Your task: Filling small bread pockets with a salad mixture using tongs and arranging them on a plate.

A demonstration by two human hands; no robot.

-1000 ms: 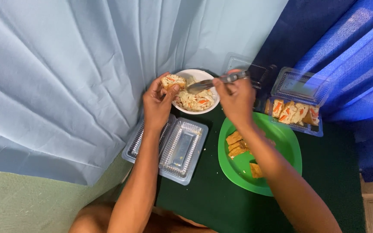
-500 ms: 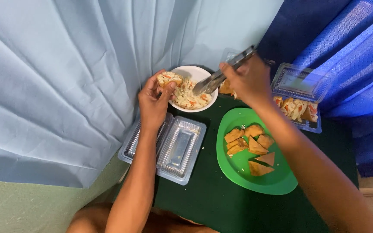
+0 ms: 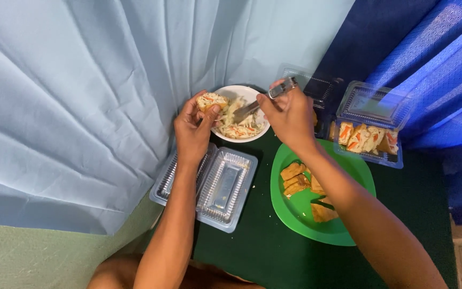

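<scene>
Holding a filled roll up over the edge of the bowl, the left hand has its fingers closed round the lower half, the open top showing pale shreds and orange bits. Just right of it, the right hand is closed on a metal spoon whose tip dips into the same shredded filling in the bowl. Overloading the spoon could drop filling onto the tabletop, and a tight squeeze might split the roll.

Below the left hand sits an empty clear tray, hinged open; the forearm crosses one half. Under the right forearm a green plate carries several fried pieces. Right of the right hand, another clear box holds a row of finished rolls. A dark container behind that hand is probably empty, though the view is poor.
</scene>
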